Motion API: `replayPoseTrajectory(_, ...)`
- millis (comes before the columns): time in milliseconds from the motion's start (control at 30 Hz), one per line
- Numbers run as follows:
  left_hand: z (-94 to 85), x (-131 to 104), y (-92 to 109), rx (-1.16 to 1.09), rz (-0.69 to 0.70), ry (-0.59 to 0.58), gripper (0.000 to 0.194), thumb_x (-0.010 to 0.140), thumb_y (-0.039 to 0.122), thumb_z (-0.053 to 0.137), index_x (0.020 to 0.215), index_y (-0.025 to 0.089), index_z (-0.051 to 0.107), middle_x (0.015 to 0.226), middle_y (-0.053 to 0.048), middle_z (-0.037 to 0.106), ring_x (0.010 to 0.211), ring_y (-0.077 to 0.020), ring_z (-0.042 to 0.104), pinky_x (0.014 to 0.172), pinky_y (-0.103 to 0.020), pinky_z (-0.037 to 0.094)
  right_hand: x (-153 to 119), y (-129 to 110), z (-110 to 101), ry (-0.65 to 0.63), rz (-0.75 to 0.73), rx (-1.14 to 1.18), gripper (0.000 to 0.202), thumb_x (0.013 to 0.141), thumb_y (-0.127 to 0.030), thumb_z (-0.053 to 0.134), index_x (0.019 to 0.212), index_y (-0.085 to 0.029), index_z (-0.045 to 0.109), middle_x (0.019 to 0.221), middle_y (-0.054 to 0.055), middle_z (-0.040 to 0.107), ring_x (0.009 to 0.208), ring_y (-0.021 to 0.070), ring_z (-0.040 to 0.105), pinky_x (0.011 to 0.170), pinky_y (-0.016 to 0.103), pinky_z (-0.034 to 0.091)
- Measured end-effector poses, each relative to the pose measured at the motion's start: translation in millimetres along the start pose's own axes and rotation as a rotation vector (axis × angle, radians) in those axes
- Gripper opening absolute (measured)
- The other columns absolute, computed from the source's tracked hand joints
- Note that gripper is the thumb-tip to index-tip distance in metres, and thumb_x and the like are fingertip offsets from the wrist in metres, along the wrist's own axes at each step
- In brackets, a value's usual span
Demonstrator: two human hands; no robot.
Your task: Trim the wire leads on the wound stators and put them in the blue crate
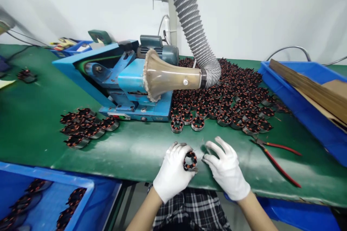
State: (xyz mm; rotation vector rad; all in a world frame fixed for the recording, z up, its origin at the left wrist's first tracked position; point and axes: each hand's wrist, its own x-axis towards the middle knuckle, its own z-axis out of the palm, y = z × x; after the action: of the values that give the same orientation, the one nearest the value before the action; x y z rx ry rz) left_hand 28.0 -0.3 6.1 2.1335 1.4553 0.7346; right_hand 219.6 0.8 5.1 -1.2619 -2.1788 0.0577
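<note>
My left hand (175,171), in a white glove, is closed around a small motor stator (190,161) with copper windings, its ring face turned up. Just right of it is my right hand (226,168), also gloved, with the fingers apart and curved toward the stator. Fine wire strands seem to show between the two; whether the right fingertips touch them I cannot tell. Beyond my hands, several stators (197,123) stand at the front of a large mass of the same parts. Red-handled cutting pliers (276,155) lie opened on the green table to the right.
A blue belt-driven machine (130,79) with a funnel hood (173,75) and grey hose (193,18) stands behind. More stators (84,126) sit left of it. A blue bin (300,97) holds cardboard at right; a blue crate (51,202) with stators is at lower left.
</note>
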Motion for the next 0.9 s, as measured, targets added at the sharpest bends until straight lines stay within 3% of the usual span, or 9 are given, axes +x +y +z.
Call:
replayPoseTrajectory(67, 1.4, 0, -2, 0.009, -0.011, -0.004, 0.051, 0.061, 0.021, 0.068, 0.105, 0.022, 0.044, 0.107, -0.006, 0.055, 0.107, -0.0268, 0.049, 0.100, -0.052, 0.030, 10, 6, -5, -0.062, 0.071, 0.115, 0.018, 0.086, -0.021, 0.051, 0.076, -0.021, 0.066, 0.104, 0.007, 0.060, 0.103, 0.0274, 0.050, 0.086, 0.044, 0.043)
replayPoseTrajectory(167, 3.0, -1, -3, 0.044, -0.052, -0.011, 0.070, 0.061, 0.023, 0.068, 0.122, 0.020, 0.033, 0.117, -0.010, 0.051, 0.112, -0.0298, 0.046, 0.096, -0.051, 0.035, 25, 4, -13, -0.197, 0.142, 0.363, 0.022, 0.090, -0.023, 0.043, 0.104, -0.021, 0.060, 0.114, 0.007, 0.055, 0.102, 0.0213, 0.053, 0.087, 0.036, 0.045)
replayPoseTrajectory(267, 3.8, -2, -3, 0.080, -0.061, -0.003, 0.079, 0.060, 0.025, 0.067, 0.127, 0.019, 0.027, 0.118, -0.012, 0.049, 0.113, -0.0324, 0.044, 0.093, -0.051, 0.037, 35, -8, -10, -0.383, 0.046, 0.279, 0.035, 0.090, -0.018, 0.036, 0.123, -0.018, 0.047, 0.112, 0.010, 0.057, 0.100, 0.0228, 0.054, 0.085, 0.038, 0.044)
replayPoseTrajectory(400, 3.3, -3, 1, 0.110, -0.032, 0.053, 0.052, 0.062, 0.026, 0.065, 0.108, 0.017, 0.043, 0.100, -0.009, 0.053, 0.103, -0.0299, 0.049, 0.092, -0.050, 0.036, 32, -16, -1, -0.516, -0.021, 0.016, 0.027, 0.083, -0.009, 0.041, 0.097, -0.018, 0.063, 0.074, 0.007, 0.060, 0.071, 0.0238, 0.056, 0.067, 0.037, 0.044)
replayPoseTrajectory(467, 2.8, -2, 2, 0.115, -0.034, 0.053, 0.039, 0.063, 0.027, 0.064, 0.097, 0.019, 0.046, 0.092, -0.006, 0.053, 0.095, -0.0273, 0.051, 0.091, -0.049, 0.037, 23, -11, -4, -0.509, -0.021, 0.017, 0.029, 0.081, -0.005, 0.041, 0.091, -0.019, 0.064, 0.071, 0.006, 0.059, 0.072, 0.0235, 0.055, 0.067, 0.036, 0.042)
replayPoseTrajectory(567, 1.4, -1, 3, 0.129, -0.049, 0.033, 0.040, 0.060, 0.028, 0.069, 0.092, 0.019, 0.047, 0.088, -0.004, 0.052, 0.091, -0.0253, 0.052, 0.091, -0.048, 0.037, 8, 2, -20, -0.424, 0.064, 0.160, 0.029, 0.084, -0.012, 0.039, 0.091, -0.019, 0.065, 0.078, 0.007, 0.063, 0.077, 0.0230, 0.057, 0.072, 0.036, 0.044)
replayPoseTrajectory(700, -5.5, 0, 8, 0.157, -0.044, 0.018, 0.059, 0.053, 0.035, 0.076, 0.101, 0.018, 0.047, 0.100, -0.008, 0.050, 0.103, -0.0302, 0.047, 0.092, -0.052, 0.036, 5, 9, -41, -0.283, 0.319, 0.320, 0.030, 0.088, -0.028, 0.040, 0.105, -0.019, 0.063, 0.098, 0.008, 0.065, 0.085, 0.0236, 0.060, 0.076, 0.035, 0.047)
replayPoseTrajectory(800, -14.2, 0, 15, 0.116, 0.006, 0.014, 0.090, 0.049, 0.044, 0.077, 0.123, 0.016, 0.034, 0.120, -0.015, 0.041, 0.117, -0.0349, 0.037, 0.095, -0.051, 0.035, 15, -3, -36, -0.447, 0.287, 0.379, 0.041, 0.084, -0.026, 0.047, 0.125, -0.023, 0.050, 0.106, 0.007, 0.062, 0.089, 0.0238, 0.059, 0.080, 0.034, 0.045)
replayPoseTrajectory(900, -19.4, 3, 19, -0.005, 0.031, -0.139, 0.103, 0.054, 0.043, 0.073, 0.135, 0.014, 0.016, 0.131, -0.018, 0.033, 0.118, -0.0318, 0.038, 0.094, -0.043, 0.039, 25, -15, -17, -0.662, 0.202, 0.440, 0.062, 0.081, -0.017, 0.047, 0.139, -0.018, 0.025, 0.092, 0.007, 0.065, 0.075, 0.0217, 0.060, 0.069, 0.030, 0.046)
